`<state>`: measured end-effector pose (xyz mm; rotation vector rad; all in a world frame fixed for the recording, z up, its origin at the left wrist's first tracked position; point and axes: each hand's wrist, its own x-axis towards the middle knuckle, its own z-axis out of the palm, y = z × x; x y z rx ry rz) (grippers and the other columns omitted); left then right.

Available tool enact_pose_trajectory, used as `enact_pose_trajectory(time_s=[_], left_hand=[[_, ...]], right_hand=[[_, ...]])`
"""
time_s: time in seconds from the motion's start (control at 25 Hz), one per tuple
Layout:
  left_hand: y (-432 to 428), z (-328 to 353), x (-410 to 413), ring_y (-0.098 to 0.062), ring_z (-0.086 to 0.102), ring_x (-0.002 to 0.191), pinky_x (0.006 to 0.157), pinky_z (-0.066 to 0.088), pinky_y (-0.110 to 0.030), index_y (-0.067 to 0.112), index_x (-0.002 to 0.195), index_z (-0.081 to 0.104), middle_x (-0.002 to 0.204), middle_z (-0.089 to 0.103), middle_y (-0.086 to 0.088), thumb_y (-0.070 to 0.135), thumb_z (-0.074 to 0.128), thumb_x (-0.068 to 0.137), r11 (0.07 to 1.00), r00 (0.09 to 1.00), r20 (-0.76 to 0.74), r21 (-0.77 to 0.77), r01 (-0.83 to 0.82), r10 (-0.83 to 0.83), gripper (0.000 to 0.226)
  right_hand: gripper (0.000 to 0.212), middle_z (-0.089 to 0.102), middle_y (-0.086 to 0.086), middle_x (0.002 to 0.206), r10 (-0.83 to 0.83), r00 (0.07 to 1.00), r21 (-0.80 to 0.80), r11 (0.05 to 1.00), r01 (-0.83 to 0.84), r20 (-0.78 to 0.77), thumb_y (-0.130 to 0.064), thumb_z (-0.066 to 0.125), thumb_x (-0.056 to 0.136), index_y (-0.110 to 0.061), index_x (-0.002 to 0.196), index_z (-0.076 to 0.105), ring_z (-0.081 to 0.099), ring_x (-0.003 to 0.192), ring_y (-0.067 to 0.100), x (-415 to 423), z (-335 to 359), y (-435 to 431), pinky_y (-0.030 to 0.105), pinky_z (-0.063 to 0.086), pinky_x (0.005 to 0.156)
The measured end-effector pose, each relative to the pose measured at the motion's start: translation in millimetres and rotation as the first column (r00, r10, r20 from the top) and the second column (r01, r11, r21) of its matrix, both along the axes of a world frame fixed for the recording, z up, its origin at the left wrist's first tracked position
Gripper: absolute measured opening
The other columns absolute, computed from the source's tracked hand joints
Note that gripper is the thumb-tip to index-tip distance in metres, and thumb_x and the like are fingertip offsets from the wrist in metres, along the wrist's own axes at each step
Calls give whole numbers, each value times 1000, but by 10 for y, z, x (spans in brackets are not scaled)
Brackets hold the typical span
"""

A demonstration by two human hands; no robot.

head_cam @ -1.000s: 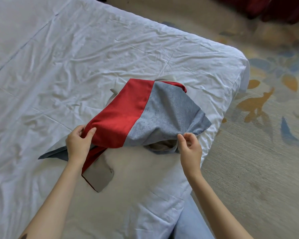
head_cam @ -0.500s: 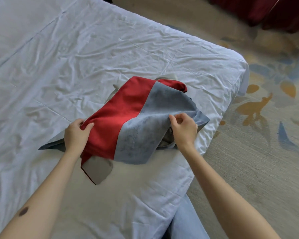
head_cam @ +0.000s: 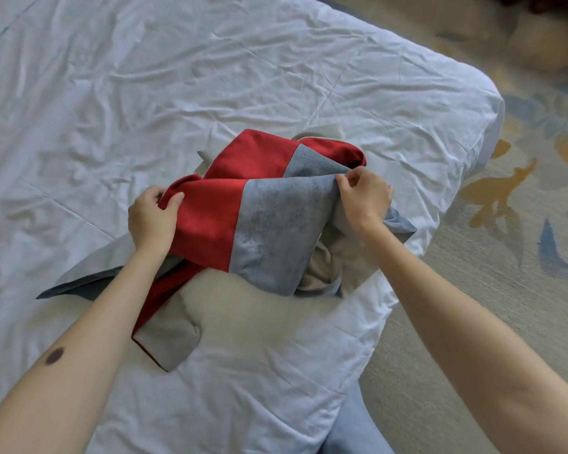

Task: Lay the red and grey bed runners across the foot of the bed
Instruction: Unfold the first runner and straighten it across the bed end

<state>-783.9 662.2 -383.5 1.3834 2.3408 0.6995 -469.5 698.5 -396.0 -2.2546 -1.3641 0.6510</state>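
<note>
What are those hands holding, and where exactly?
Both grip the red and grey bed runner: the left hand pinches its red edge, the right hand its grey edge.

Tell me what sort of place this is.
Probably a hotel bedroom. A bed made up in plain white sheets, a red and grey bed runner held by both hands, and a patterned carpet suggest it.

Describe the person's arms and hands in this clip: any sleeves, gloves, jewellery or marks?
Both forearms are bare to the frame edge, with no sleeves in view. The left hand and right hand show no gloves, rings or watch. A dark oval mark sits on the left forearm. Light blue trousers show below.
</note>
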Motion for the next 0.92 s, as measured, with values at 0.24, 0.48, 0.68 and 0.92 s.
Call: enact_pose_trajectory(time_s=[0.24, 0.48, 0.68, 0.92], left_hand=[[535, -184, 64, -21, 53, 75, 67, 37, -31, 6, 85, 61, 81, 63, -9, 33, 59, 85, 1000, 999, -33, -19, 11, -12, 27], [462, -268, 175, -32, 51, 109, 89, 38, -39, 8, 109, 53, 113, 60, -15, 31, 57, 86, 1000, 988, -151, -11, 10, -12, 33], [-245, -169, 1058, -27, 54, 99, 85, 37, -37, 14, 102, 58, 105, 64, -8, 38, 59, 85, 880, 890, -264, 206, 429, -372, 30], [-836, -363, 1696, -24, 60, 85, 71, 43, -34, 15, 92, 59, 94, 64, -1, 50, 78, 54, 848, 828, -205, -236, 475, -521, 54]], right_hand=[[20, 71, 4, 94, -5, 1000, -23, 1000, 6, 28, -32, 54, 88, -17, 87, 67, 60, 97, 26, 25, -186, 388, 37, 33, 94], [21, 71, 3, 94, 45, 997, -43, 998, -42, 65, -33, 53, 88, -16, 86, 66, 58, 99, 27, -10, -331, 406, 37, 32, 91], [22, 70, 3, 91, 57, 996, -12, 998, -56, 74, -34, 55, 88, -16, 83, 65, 57, 97, 26, 2, -296, 264, 36, 31, 88], [22, 70, 3, 93, 52, 997, -5, 999, -52, 59, -35, 55, 89, -15, 86, 65, 57, 98, 26, -5, -238, 188, 38, 31, 92]])
